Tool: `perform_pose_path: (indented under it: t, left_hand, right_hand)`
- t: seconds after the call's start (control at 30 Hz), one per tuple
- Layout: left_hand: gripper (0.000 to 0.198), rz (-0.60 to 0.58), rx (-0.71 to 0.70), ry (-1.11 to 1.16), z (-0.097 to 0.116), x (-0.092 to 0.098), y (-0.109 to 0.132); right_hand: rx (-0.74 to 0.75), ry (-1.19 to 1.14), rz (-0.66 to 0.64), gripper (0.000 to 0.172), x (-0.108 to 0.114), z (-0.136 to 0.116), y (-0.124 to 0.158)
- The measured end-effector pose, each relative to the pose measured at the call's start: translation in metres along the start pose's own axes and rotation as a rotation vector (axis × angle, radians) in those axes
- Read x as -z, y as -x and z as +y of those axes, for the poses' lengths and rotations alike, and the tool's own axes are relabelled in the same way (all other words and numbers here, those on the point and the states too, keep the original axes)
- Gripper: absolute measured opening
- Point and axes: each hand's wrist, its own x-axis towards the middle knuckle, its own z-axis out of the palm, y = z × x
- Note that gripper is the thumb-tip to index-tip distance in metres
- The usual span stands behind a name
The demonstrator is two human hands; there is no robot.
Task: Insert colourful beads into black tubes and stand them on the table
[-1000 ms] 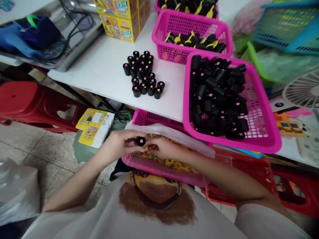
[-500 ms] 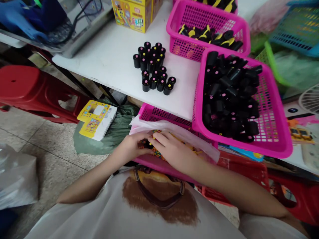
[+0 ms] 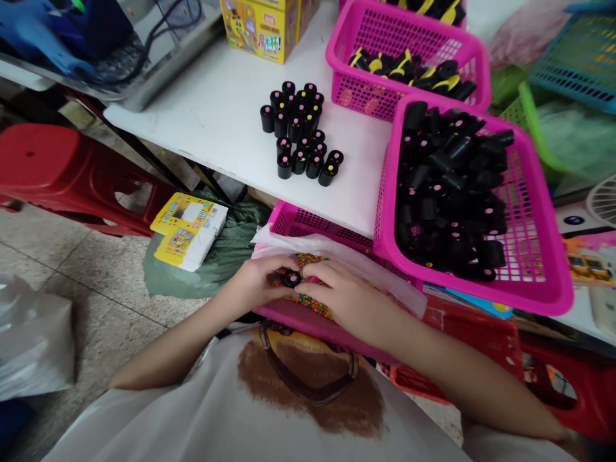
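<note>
My left hand (image 3: 257,281) holds a small black cup (image 3: 291,278), its open end facing up with a pink spot inside. The fingers of my right hand (image 3: 341,292) curl in from the other side, with their tips at the cup's rim. Both hands are over a pile of small coloured beads (image 3: 312,305), which lies on a white plastic sheet (image 3: 385,282) in a pink basket (image 3: 308,218) at my lap. A group of similar black cups (image 3: 298,128) stands upright on the white table (image 3: 216,122), most showing a pink or yellow dot.
At the right, a pink basket (image 3: 553,276) is heaped with black cups. Behind it, another pink basket (image 3: 366,96) holds black pieces with yellow strips. A yellow box (image 3: 255,32) stands at the back. Flattened yellow cartons (image 3: 187,231) and a red stool (image 3: 72,167) are left.
My right fingertips have shifted from over the cup's mouth to its right rim, uncovering the pink spot. The cup now faces up more plainly in my left hand.
</note>
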Motion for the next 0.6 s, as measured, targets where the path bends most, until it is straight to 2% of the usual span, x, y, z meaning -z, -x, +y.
perform_pose_path:
  t: [0.07,0.17,0.27,0.33,0.5,0.6]
  left_hand:
    - [0.026,0.033,0.017,0.014,0.009,0.012,-0.004]
    - [0.034,0.193,0.046,-0.086,0.018,0.039,-0.023]
    - [0.039,0.397,0.081,-0.183,0.013,0.065,-0.058]
    - [0.045,0.492,0.126,-0.229,0.003,0.077,-0.085]
    - [0.085,0.596,0.217,-0.357,-0.016,0.082,-0.134]
    - [0.088,0.573,0.219,-0.425,-0.02,0.083,-0.146]
  right_hand:
    - [-0.071,-0.028,-0.034,0.047,0.0,0.005,0.003]
    - [-0.187,0.08,-0.167,0.047,-0.007,0.013,-0.004]
    - [-0.263,0.223,-0.329,0.04,-0.024,0.016,-0.022]
    - [-0.296,0.259,-0.392,0.037,-0.039,0.014,-0.035]
    - [-0.32,0.214,-0.377,0.032,-0.076,0.001,-0.055]
    - [-0.305,0.186,-0.357,0.032,-0.09,-0.003,-0.062]
